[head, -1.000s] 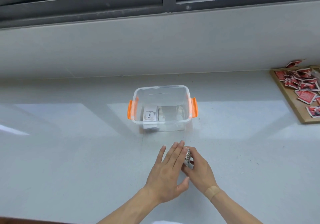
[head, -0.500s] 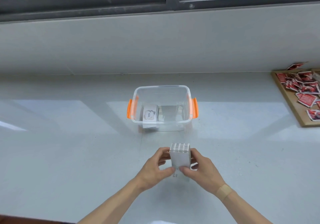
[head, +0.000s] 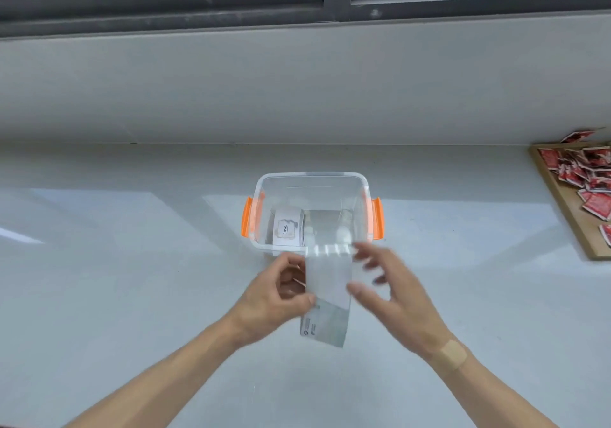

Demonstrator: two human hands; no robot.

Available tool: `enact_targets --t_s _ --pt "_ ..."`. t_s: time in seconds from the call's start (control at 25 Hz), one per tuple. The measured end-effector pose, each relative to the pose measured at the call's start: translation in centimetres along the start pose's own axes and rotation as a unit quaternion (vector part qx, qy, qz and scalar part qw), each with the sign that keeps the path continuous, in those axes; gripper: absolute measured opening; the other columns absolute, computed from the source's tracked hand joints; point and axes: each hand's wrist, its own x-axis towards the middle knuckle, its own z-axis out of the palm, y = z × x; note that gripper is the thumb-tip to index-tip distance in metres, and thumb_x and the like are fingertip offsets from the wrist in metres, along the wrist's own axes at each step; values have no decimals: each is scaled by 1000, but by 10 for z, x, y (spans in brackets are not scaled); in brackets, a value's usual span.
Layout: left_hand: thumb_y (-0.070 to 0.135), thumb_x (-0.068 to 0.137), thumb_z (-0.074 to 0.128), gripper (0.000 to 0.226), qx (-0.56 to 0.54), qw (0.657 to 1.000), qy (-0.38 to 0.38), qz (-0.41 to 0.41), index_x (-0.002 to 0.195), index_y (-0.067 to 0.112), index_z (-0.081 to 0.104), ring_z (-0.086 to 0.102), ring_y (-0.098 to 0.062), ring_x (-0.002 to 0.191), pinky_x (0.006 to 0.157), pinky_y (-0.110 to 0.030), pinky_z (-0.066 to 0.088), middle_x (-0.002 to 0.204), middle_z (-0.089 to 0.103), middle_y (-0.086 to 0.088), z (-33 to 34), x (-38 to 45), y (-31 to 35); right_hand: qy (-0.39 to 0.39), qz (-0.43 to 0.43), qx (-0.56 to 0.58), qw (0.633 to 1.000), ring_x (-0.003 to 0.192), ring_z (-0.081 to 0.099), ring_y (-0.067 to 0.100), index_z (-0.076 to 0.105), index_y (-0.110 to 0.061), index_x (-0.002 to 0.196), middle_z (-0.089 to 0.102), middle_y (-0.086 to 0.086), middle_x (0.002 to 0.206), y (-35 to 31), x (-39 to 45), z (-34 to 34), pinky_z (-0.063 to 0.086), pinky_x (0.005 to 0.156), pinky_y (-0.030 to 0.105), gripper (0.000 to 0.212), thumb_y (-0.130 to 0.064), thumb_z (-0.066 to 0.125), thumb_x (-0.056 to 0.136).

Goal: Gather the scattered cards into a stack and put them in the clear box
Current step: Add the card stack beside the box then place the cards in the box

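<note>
The stack of cards (head: 328, 282) stands on its short edge, a pale, blocky bundle with a gridded white top and smooth grey faces, its lower end over the table (head: 132, 295) just in front of the clear box (head: 264, 196). The left hand (head: 277, 302) pinches it, thumb on the near face and fingers curled behind. The right hand (head: 393, 292) is blurred, fingers spread and only the thumb tip near the stack's right edge; whether it grips at all cannot be told. A tan plaster (head: 453, 354) crosses that wrist.

The box is thin transparent plastic with rounded corners, an open top and orange latches (head: 246, 217) on both sides. Inside, a white card (head: 287, 231) lies at the left of its floor; the right part of the floor is bare.

The table is glossy, pale and flat, with wide open room to left and right. At the far right edge a wooden tray (head: 562, 206) holds loose red packets (head: 595, 202), well apart from the hands.
</note>
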Motion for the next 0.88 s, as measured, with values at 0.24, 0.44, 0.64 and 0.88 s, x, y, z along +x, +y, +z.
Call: enact_targets --t_s 0.24,0.44,0.64,0.88 --pt "25 66 71 40 26 994 93 -47 101 15 58 67 -16 75 84 -41 56 81 74 2 -57 66 61 107 -139 -278 944 148 8 29 26 -10 150 25 7 157 1 82 -30 14 119 49 107 -82 44 72" --pt "26 76 71 21 89 978 124 -145 89 21 55 66 -12 62 70 -34 53 82 73 2 -64 123 57 -49 -93 -405 908 148 -15 24 2 -16 153 -1 4 163 24 120 -17 4 119 56 121 -93 32 65" --pt "40 63 69 33 206 952 118 -195 86 18 56 61 -18 68 65 -34 56 79 65 -1 -41 146 27 -95 -48 -414 904 145 -25 17 -10 -16 152 -16 3 162 44 132 -5 -4 120 51 123 -97 20 65" --pt "33 69 66 23 214 947 81 -224 66 18 51 57 -23 64 60 -28 49 66 58 -1 -14 175 9 -78 -46 -403 911 146 -20 16 -8 -20 153 -11 1 163 46 132 -2 -3 120 52 118 -95 19 66"
